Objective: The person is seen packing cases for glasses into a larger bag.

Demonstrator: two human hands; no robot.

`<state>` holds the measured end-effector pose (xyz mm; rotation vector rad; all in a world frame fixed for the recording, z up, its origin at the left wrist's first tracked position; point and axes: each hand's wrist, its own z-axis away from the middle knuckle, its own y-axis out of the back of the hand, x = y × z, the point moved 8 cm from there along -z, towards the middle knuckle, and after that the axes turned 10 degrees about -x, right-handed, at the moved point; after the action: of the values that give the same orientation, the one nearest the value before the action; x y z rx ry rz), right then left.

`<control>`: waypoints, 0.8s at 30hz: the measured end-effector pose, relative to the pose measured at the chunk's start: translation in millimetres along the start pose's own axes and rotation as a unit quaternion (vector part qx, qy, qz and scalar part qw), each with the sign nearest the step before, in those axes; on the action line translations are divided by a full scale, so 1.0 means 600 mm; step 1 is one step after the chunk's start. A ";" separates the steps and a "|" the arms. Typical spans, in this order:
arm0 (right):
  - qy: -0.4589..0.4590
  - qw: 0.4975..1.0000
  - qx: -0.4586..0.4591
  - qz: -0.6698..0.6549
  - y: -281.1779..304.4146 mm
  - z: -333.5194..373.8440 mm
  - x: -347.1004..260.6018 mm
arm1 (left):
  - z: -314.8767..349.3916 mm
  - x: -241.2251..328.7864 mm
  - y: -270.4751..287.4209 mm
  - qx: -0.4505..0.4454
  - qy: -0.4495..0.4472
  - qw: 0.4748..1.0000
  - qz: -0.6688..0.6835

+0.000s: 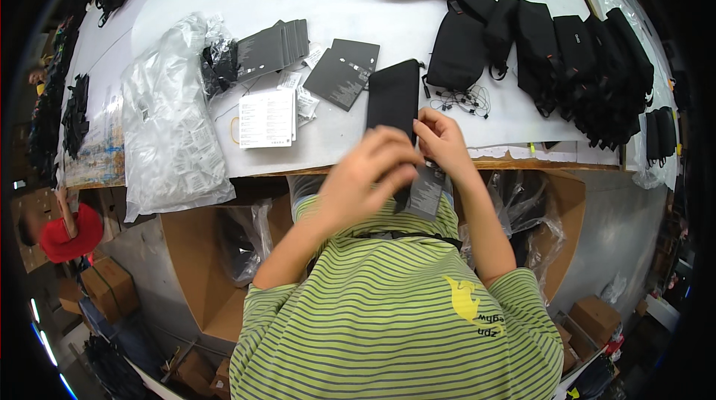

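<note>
A slim black fabric pouch (393, 94) lies at the table's near edge, its lower end between my hands. My right hand (443, 145) is closed at the pouch's right edge, thumb and forefinger pinched there. Motion blurs my left hand (373, 175), which passes over the pouch's lower end with bent fingers; whether it grips anything does not show. Just below my hands, a dark grey printed card (426, 192) hangs in front of my striped shirt. Its attachment is hidden.
Left on the table are a clear plastic bag (175, 113), a fanned stack of dark cards (272, 49), white cards (267, 119) and loose dark cards (343, 73). Black pouches (537, 53) crowd the right, near thin black strings (462, 101). Open cardboard boxes (201, 266) stand below.
</note>
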<state>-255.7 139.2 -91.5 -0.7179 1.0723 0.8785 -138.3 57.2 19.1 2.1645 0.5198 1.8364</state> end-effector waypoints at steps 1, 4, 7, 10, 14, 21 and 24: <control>0.054 0.993 -0.007 0.102 -0.003 0.008 -0.036 | -0.006 0.000 0.019 0.030 -0.024 0.992 -0.118; 0.062 0.965 -0.047 0.250 -0.031 0.033 -0.120 | -0.004 -0.001 0.033 0.045 -0.063 0.953 -0.293; 0.079 0.899 -0.076 0.423 -0.051 0.047 -0.167 | 0.016 -0.006 0.030 0.032 -0.086 0.929 -0.358; 0.147 0.884 -0.064 0.439 -0.058 0.060 -0.192 | 0.017 0.005 0.036 0.026 -0.105 0.925 -0.365; 0.187 0.867 -0.073 0.457 -0.067 0.068 -0.202 | 0.013 0.010 0.035 -0.015 -0.139 0.927 -0.348; 0.133 0.868 -0.151 0.454 -0.078 0.063 -0.189 | 0.013 0.011 0.038 -0.044 -0.142 0.938 -0.314; 0.130 0.886 -0.167 0.412 -0.075 0.065 -0.186 | 0.011 0.019 0.035 -0.063 -0.177 0.931 -0.312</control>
<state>-224.1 122.4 29.7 -0.6674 1.5244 1.7679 -128.2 43.4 36.9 1.8790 0.8532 1.0858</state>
